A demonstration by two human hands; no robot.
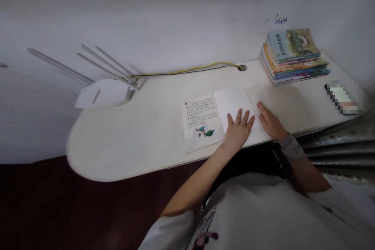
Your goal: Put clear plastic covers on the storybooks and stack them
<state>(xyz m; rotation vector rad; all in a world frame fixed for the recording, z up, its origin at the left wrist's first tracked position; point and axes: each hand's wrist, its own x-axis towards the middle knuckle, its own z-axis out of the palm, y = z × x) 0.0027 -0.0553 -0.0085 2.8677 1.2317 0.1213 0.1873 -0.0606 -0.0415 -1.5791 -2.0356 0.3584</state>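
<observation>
An open booklet [201, 119] lies near the front edge of the white desk, its left page showing printed characters and a picture of an insect and a green leaf. Beside that page is a blank white sheet [231, 103]; whether it is a page or loose paper I cannot tell. My left hand [238, 129] rests on this sheet, palm down with fingers spread. Just to its right, my right hand [271, 123] lies on its side by the sheet's right edge, fingers stretched out, holding nothing visible. A grey band circles the right wrist.
A stack of books [295, 56] stands at the back right, with a phone [342, 97] in front of it. On the left sits a white router [105, 93] with several antennas. A yellow and black cable [187, 70] runs along the wall to a desk hole [242, 68].
</observation>
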